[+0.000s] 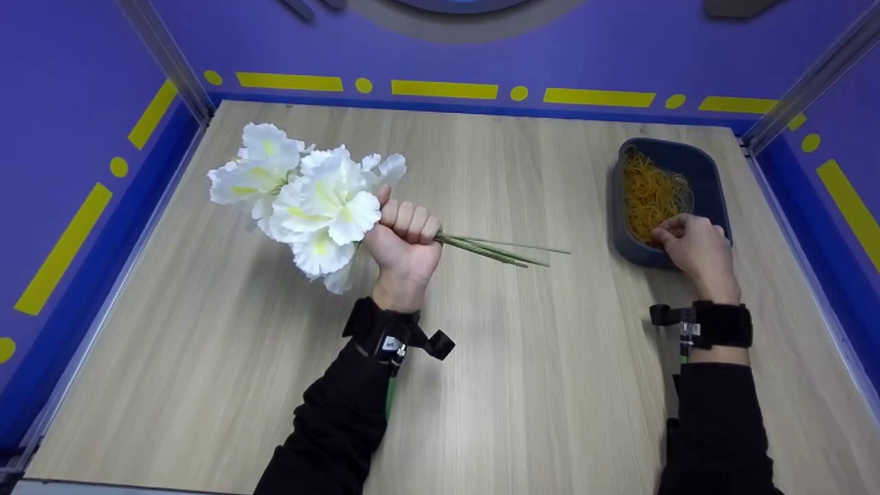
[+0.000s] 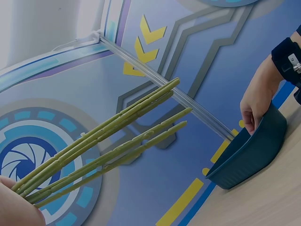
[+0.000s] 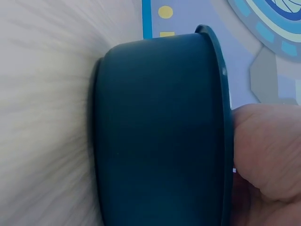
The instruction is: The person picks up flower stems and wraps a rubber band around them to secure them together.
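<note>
My left hand (image 1: 405, 244) grips a bunch of white artificial flowers (image 1: 323, 199) by the stems, above the table. The blooms, with yellow-green centres, spread to the left of the fist. Thin green stems (image 1: 491, 251) stick out to the right; in the left wrist view, several bare stem ends (image 2: 117, 136) fan slightly apart. At the right, my right hand (image 1: 698, 254) reaches over the near rim of a dark blue tub (image 1: 708, 175). Its thumb and index finger pinch at the orange-yellow rubber bands (image 1: 646, 192) inside. The tub wall (image 3: 160, 127) hides the fingertips in the right wrist view.
The wood-grain table (image 1: 509, 385) lies under both arms. Blue panels with yellow marks (image 1: 443, 89) enclose its back and sides, with metal posts (image 1: 172, 62) at the rear corners. Each wrist wears a black camera strap (image 1: 722, 323).
</note>
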### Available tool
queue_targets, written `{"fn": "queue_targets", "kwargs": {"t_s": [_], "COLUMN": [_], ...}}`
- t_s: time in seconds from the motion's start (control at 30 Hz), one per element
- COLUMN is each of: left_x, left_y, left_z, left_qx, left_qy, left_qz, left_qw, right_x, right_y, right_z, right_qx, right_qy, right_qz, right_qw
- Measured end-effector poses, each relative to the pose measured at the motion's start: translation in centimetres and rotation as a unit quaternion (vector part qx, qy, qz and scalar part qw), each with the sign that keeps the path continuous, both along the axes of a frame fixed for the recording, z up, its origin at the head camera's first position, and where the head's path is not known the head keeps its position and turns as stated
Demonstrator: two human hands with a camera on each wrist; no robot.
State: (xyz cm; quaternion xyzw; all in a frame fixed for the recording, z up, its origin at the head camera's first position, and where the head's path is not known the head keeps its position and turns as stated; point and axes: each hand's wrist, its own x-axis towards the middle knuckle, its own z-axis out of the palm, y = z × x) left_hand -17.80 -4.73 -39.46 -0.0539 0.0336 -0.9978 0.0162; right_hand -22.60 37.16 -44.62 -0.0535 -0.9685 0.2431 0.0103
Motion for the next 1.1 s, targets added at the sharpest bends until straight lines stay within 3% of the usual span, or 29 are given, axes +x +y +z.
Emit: {"fn": "queue_targets", "kwargs": {"t_s": [0.27, 0.5, 0.67, 0.93, 1.1], "left_x": [0.0, -0.1, 0.0, -0.2, -0.2], "left_y": [0.1, 0.2, 0.2, 0.2, 0.1], "left_z": [0.0, 0.0, 0.0, 0.0, -0.1], "left_qx": [0.0, 0.0, 0.004, 0.0, -0.001], "left_qy": [-0.008, -0.002, 0.006, 0.001, 0.002], "left_qz": [-0.002, -0.004, -0.005, -0.004, -0.004], "left_qw": [1.0, 1.0, 1.0, 1.0, 1.0], "right_x": [0.6, 1.5, 1.9, 2.6, 3.2], "right_y": [0.0, -0.6, -1.1, -2.1, -3.0], "right_z": [1.4, 2.8, 3.9, 5.7, 6.7], "right_qx": [-0.005, -0.014, -0.017, -0.053, -0.069], "right_qy": [0.068, 0.145, 0.174, 0.273, 0.298], "right_qz": [-0.009, -0.024, -0.05, -0.076, -0.077], "right_qw": [0.998, 0.989, 0.983, 0.957, 0.949]}}
